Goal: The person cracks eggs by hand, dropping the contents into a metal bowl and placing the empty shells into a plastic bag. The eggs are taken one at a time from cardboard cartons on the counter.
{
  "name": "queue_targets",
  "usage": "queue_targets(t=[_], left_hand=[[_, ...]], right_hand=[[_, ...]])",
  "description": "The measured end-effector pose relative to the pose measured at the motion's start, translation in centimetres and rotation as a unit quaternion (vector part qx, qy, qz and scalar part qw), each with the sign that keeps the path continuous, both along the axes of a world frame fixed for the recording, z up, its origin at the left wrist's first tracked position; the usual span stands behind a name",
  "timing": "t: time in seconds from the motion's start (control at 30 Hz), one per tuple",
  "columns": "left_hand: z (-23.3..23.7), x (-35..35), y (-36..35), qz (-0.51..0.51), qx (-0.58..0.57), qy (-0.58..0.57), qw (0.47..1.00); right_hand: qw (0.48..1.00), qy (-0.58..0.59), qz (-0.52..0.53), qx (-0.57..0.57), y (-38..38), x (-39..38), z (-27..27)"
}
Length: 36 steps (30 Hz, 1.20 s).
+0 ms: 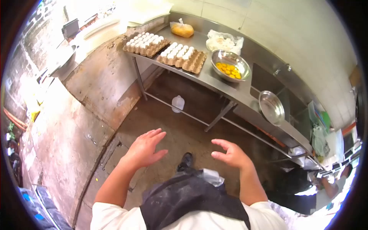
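The left hand (147, 149) and right hand (232, 153) hang in the air, well apart, thumbs spread wide from loosely bent fingers, each holding nothing. Open floor (153, 111) gives room between them and the steel counter (214, 82). There, two egg trays (198, 63) sit at left along the near edge; right of them stands the bowl of yolks (233, 57), a bare steel strip before it. Farther right, a second bowl (271, 107) reaches the near edge.

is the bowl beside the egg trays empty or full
Neither: yellow egg yolks lie in the bottom of the metal bowl, and its wall above them is bare.
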<state>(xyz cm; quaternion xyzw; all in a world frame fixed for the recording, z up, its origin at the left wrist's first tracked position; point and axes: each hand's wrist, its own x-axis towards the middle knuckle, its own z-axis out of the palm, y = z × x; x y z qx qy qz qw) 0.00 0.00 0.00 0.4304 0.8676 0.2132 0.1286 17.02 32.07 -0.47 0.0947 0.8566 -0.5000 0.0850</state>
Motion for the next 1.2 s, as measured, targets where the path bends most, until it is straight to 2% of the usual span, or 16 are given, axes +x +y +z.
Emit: queue_targets(t=[0.07, 0.1, 0.17, 0.27, 0.37, 0.43, 0.5, 0.57, 0.67, 0.77, 0.8, 1.0, 1.07, 1.1, 1.17, 1.2], left_hand=[[0.2, 0.7, 1.6, 0.000, 0.074, -0.026, 0.997], [0.5, -9.9, 4.4, -0.009, 0.020, 0.019, 1.000], [-0.5, -11.8, 7.8, 0.037, 0.081, -0.058, 0.994], [0.4, -17.8, 11.6, 0.026, 0.134, -0.037, 0.990], [0.9, -26.6, 16.3, 0.058, 0.214, 0.004, 0.975], [-0.3, -33.8, 20.0, 0.051, 0.206, 0.058, 0.976], [-1.4, -39.4, 23.6, 0.005, 0.165, 0.095, 0.982], [-2.5, -44.6, 26.9, -0.031, 0.150, 0.137, 0.979], [-5.8, -48.7, 30.5, -0.112, 0.058, 0.228, 0.965], [-5.5, -51.0, 31.5, -0.170, -0.002, 0.225, 0.959], [-5.4, -51.7, 31.7, -0.186, -0.049, 0.236, 0.952], [-6.0, -53.6, 32.1, -0.215, -0.007, 0.200, 0.956], [-5.6, -53.9, 32.2, -0.226, -0.011, 0.195, 0.954], [-5.2, -54.1, 32.2, -0.227, -0.012, 0.187, 0.956], [-4.5, -54.1, 32.6, -0.205, 0.011, 0.170, 0.964], [-4.2, -54.0, 32.5, -0.182, 0.031, 0.147, 0.972]], right_hand=[[0.998, -0.061, -0.027, 0.014, 1.3, -0.4, 2.1], [0.997, 0.054, -0.018, -0.043, 4.1, -12.1, -2.6], [0.994, 0.077, -0.028, -0.074, 6.5, -17.9, -1.4], [0.992, 0.114, -0.024, 0.043, 8.4, -29.7, 1.1], [0.953, 0.211, -0.100, 0.194, 10.1, -42.1, -1.2], [0.933, 0.233, -0.117, 0.247, 11.2, -48.4, -3.2], [0.909, 0.243, -0.145, 0.305, 11.1, -51.5, -4.9], [0.913, 0.136, -0.088, 0.375, 11.4, -53.9, -4.7], [0.913, 0.076, -0.100, 0.387, 11.2, -55.7, -4.9], [0.908, 0.055, -0.132, 0.393, 11.3, -56.7, -4.9], [0.917, 0.035, -0.114, 0.382, 11.1, -56.8, -4.3], [0.954, 0.050, -0.103, 0.277, 12.8, -56.7, -5.9], [0.935, 0.169, -0.164, 0.264, 12.9, -55.7, -6.9], [0.934, 0.172, -0.170, 0.265, 12.7, -54.8, -6.5], [0.918, 0.204, -0.328, 0.086, 12.2, -52.5, -5.1], [0.887, 0.174, -0.400, -0.152, 12.7, -51.1, -4.9]])
